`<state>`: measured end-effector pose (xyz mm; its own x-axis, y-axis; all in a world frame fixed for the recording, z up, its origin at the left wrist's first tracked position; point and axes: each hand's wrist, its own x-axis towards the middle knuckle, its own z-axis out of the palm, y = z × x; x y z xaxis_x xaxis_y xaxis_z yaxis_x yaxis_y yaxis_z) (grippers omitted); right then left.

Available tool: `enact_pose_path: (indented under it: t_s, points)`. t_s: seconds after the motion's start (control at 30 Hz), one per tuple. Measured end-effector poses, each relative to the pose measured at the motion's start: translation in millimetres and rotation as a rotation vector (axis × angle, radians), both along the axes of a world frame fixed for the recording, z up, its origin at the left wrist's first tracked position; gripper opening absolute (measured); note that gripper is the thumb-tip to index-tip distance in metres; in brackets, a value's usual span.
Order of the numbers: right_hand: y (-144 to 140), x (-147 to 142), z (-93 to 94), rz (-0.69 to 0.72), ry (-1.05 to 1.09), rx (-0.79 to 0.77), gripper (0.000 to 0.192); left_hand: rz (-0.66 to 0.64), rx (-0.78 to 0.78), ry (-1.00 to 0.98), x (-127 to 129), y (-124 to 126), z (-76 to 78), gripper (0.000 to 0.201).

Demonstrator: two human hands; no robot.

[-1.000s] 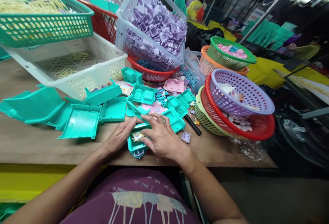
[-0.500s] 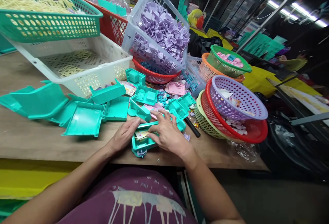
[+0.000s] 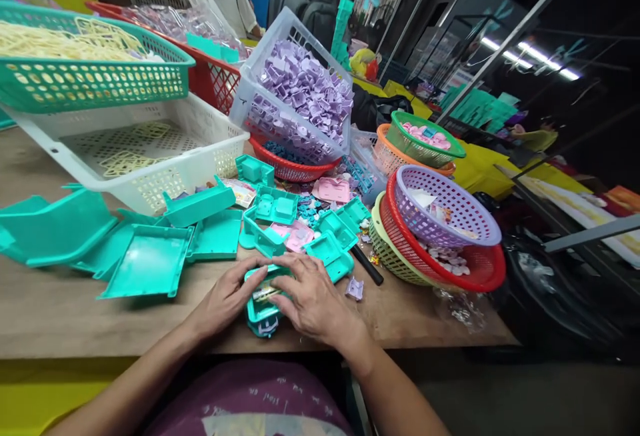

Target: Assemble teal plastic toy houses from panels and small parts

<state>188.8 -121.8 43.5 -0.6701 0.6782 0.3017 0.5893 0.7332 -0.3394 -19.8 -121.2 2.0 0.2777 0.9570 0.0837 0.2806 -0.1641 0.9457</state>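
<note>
Teal moulded plastic, a small tray-like part (image 3: 262, 309), is sitting at the table's (image 3: 75, 316) near edge, with loose teal pieces at its twelve o'clock. The left hand (image 3: 225, 301) and right hand (image 3: 311, 299) are clamping it from both sides; it looks light, stiff and slick, best gripped by its rims.

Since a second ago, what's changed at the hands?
Little: both hands stay on the teal toy case at the table edge. The right hand fingers have curled closer to the left hand over it. Baskets and loose teal panels unmoved; only the camera shifted.
</note>
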Motion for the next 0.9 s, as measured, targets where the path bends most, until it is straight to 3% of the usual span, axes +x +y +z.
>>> enact_pose_path:
  t_s: [0.07,0.13,0.23,0.33,0.53,0.73,0.8,0.9]
  points:
    - [18,9,0.1,-0.017,0.079,-0.014,0.025,-0.053,-0.002,0.029,2,-1,3.9,0.033]
    - [45,15,2.7,-0.14,0.036,-0.007,0.026,-0.077,-0.018,0.052,6,1,5.5,0.033]
    - [88,8,4.5,-0.353,-0.306,-0.064,0.025,-0.075,-0.023,0.079,14,5,2.9,0.036]
    - [114,-10,1.0,-0.393,-0.489,-0.138,0.022,-0.096,-0.034,0.105,17,9,-2.3,0.037]
    - [123,-18,0.6,-0.442,-0.548,-0.18,0.056,-0.125,-0.05,0.128,15,11,-5.0,0.038]
    - [122,0,15.4,-0.488,-0.488,0.008,0.018,-0.126,-0.046,0.133,15,14,-4.9,0.039]
    - [120,6,15.3,-0.482,-0.472,0.106,0.019,-0.12,-0.042,0.13,15,14,-5.2,0.039]
    - [120,19,11.7,-0.298,-0.487,0.1,0.032,-0.109,-0.033,0.12,15,14,-5.5,0.038]
